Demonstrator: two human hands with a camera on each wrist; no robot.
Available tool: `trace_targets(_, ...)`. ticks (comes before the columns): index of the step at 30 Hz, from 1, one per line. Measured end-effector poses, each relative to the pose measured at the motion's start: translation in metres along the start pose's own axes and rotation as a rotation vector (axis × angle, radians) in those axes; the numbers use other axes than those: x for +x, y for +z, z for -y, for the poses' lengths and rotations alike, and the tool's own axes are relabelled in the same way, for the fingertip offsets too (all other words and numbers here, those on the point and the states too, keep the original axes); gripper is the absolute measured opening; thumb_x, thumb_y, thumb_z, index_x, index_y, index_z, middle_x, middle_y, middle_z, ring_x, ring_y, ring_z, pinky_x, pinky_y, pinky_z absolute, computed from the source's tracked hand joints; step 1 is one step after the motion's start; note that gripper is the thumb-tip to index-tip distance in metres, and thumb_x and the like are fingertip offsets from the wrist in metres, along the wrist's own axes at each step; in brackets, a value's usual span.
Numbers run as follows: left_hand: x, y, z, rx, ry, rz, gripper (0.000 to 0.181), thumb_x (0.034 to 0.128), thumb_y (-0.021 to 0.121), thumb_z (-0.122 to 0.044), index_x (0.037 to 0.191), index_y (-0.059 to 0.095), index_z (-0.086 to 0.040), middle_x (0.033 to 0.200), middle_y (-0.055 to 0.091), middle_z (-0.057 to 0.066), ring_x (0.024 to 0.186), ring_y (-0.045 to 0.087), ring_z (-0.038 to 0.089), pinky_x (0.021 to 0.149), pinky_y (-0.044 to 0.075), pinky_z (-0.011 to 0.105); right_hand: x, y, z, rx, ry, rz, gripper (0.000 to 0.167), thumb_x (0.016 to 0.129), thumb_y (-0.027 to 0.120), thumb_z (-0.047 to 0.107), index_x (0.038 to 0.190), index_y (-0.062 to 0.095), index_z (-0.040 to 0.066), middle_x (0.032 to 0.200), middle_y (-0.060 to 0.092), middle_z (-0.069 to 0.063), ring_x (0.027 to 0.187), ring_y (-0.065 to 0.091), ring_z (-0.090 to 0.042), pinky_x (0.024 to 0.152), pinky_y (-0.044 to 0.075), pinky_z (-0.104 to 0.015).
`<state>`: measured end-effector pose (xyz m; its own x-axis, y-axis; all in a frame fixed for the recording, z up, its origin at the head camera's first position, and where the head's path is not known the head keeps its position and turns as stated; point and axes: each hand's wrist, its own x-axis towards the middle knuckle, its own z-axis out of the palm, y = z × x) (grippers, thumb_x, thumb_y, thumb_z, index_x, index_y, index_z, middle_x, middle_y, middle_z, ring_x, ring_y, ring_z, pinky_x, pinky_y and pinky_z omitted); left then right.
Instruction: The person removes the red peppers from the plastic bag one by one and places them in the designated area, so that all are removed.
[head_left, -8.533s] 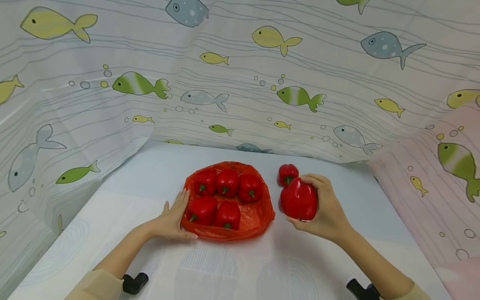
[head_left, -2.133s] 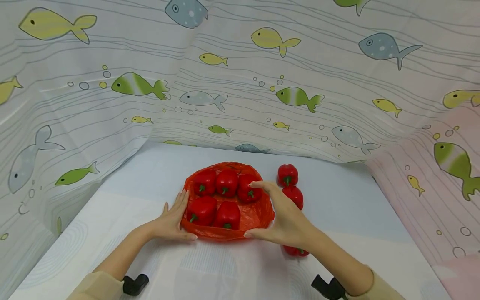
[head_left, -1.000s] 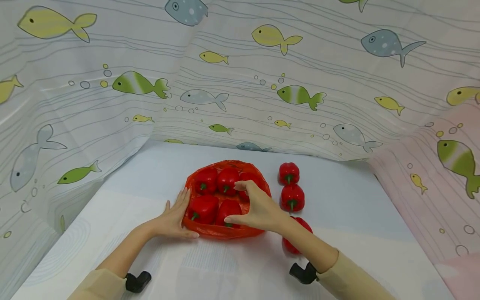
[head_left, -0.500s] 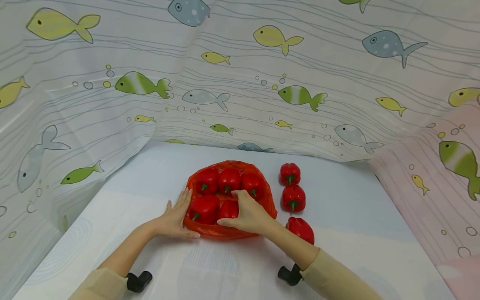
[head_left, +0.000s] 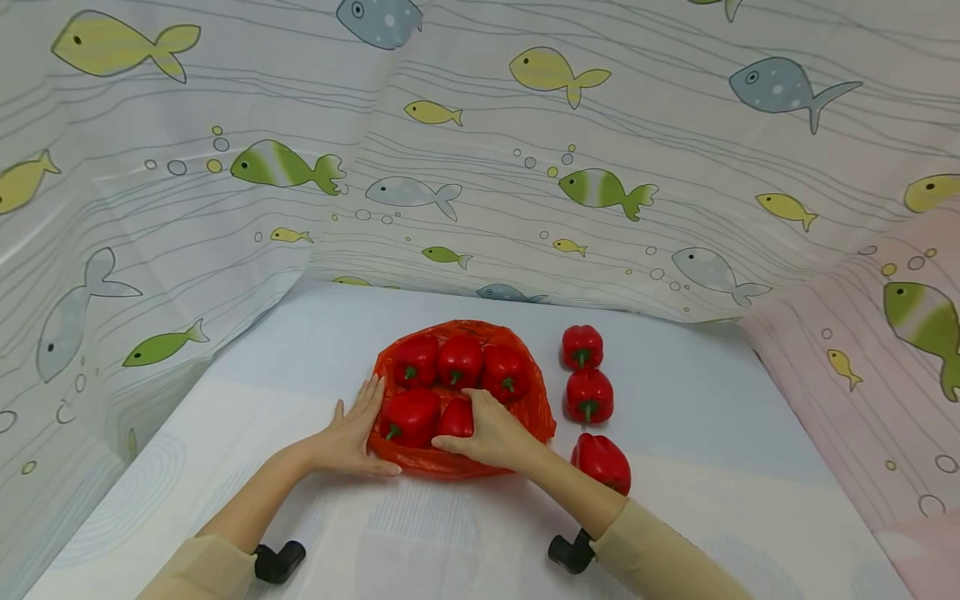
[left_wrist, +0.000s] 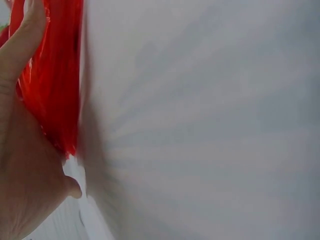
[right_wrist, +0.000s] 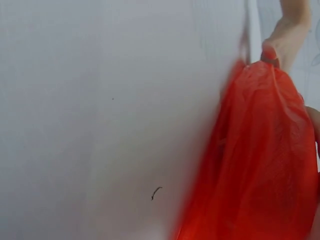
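A red-orange plastic bag (head_left: pixel 542 412) stands with its mouth spread on the table, holding several red bell peppers. My right hand (head_left: pixel 495 432) reaches inside over the front right edge, thumb and fingers round the front right bell pepper (head_left: pixel 456 419); its right side is hidden by the hand. To its left lies another bell pepper (head_left: pixel 411 415), and a row (head_left: pixel 460 360) of three sits behind. My left hand (head_left: pixel 345 437) rests on the bag's left side with fingers spread and straight. In the left wrist view, the hand (left_wrist: pixel 30 170) touches the bag's wall (left_wrist: pixel 57 90).
Right of the bag, three more bell peppers stand in a line front to back: a far one (head_left: pixel 582 347), a middle one (head_left: pixel 589 395) and a near one (head_left: pixel 602 462) beside my right forearm. A fish-print curtain (head_left: pixel 480 150) borders the table's back and sides.
Earlier my right hand held a bell pepper right of the bag; that one now stands at the near right. The hand has moved left into the bag and taken hold of another. Left hand stayed.
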<state>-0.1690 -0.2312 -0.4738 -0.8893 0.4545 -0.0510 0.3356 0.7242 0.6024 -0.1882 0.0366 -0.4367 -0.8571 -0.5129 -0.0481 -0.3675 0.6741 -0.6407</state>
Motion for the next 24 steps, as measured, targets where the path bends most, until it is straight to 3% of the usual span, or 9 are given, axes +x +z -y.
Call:
trace_targets(10,0.001,0.0,0.003,0.002,-0.002,0.006,0.131,0.0702,0.079,-0.052,0.148,-0.005,0.01,0.156,-0.011,0.028,0.142,-0.012,0.045,0.098,-0.009,0.076,0.005,0.004,-0.003,0.027,0.037,-0.008,0.09,0.074,0.079,0.047,0.14,0.039,0.002,0.129,0.048,-0.013,0.115,0.052,-0.027,0.085,0.054,-0.044)
trace_targets(24,0.0,-0.002,0.001,-0.005,0.023,-0.023,0.131,0.0692,0.081,-0.05,0.148,-0.004,0.011,0.155,-0.008,0.031,0.141,-0.01,0.047,0.096,-0.008,0.078,-0.002,-0.015,-0.003,0.003,-0.186,-0.226,0.086,0.067,0.088,0.035,0.133,0.042,0.006,0.126,0.044,-0.004,0.119,0.045,-0.018,0.083,0.054,-0.037)
